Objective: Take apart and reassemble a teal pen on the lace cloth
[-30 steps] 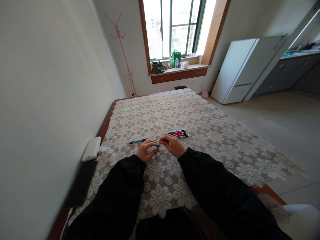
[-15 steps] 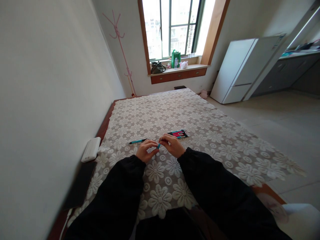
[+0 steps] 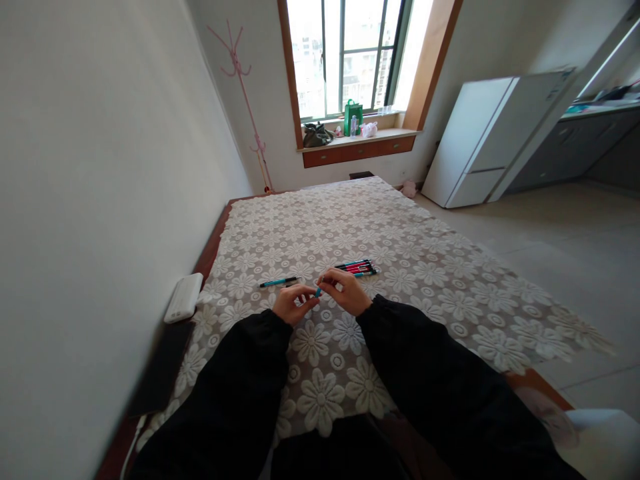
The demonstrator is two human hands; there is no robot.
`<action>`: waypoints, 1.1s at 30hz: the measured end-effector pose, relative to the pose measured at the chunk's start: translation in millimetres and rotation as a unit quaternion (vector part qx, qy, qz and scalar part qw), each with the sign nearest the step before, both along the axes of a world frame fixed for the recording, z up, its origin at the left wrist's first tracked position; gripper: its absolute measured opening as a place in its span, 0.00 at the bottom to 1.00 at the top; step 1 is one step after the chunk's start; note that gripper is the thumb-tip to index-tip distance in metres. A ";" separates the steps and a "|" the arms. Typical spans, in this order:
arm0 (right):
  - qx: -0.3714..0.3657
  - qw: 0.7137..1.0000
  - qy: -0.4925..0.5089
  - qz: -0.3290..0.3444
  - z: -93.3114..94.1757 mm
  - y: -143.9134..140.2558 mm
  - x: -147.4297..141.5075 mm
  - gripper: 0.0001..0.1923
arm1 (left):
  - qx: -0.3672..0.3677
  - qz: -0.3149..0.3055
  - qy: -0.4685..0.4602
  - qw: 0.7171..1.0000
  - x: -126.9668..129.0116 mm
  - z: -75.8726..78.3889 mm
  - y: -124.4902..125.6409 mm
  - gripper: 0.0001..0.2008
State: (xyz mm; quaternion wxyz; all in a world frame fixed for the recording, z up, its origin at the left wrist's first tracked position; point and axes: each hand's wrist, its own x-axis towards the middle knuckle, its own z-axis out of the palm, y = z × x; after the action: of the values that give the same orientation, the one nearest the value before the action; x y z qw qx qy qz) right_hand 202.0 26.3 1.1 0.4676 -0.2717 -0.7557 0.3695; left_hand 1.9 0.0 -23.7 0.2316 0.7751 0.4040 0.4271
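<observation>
My left hand (image 3: 291,303) and my right hand (image 3: 345,291) meet over a lace flower-patterned tablecloth (image 3: 430,267). Between their fingertips sits a small teal pen part (image 3: 318,291); both hands pinch it, and most of it is hidden by my fingers. A teal pen (image 3: 278,282) lies on the cloth just beyond my left hand. A small bunch of pink, teal and black pens (image 3: 357,267) lies just beyond my right hand. Black sleeves cover both my forearms.
A white box-like object (image 3: 184,298) and a dark flat slab (image 3: 161,369) lie at the table's left edge, against the wall. A window sill with bags, a pink coat stand (image 3: 245,93) and a white fridge (image 3: 480,140) stand at the far end.
My hands have barely shifted; the fingers have kept working the small teal part between them. The pens on the cloth have not moved.
</observation>
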 end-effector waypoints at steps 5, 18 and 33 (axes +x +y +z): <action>0.010 1.000 0.001 0.011 -2.4 -0.1 -1.1 0.08 | -0.019 -0.007 -0.006 1.000 -1.2 -0.9 0.5 0.06; 0.064 0.995 -0.074 -0.024 -19.8 9.1 1.3 0.08 | 0.059 0.080 -0.072 0.992 0.2 6.7 -2.8 0.06; 0.251 0.885 -0.391 0.032 -27.6 -6.2 -13.7 0.23 | 0.103 0.219 -0.140 0.960 -7.5 6.1 0.4 0.12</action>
State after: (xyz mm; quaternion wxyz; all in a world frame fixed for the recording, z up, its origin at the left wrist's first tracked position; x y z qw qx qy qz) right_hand 188.3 20.2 -26.4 0.1748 -0.2429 -0.9531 0.0459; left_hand -5.6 0.3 -17.6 0.1049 0.6196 0.4813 0.6111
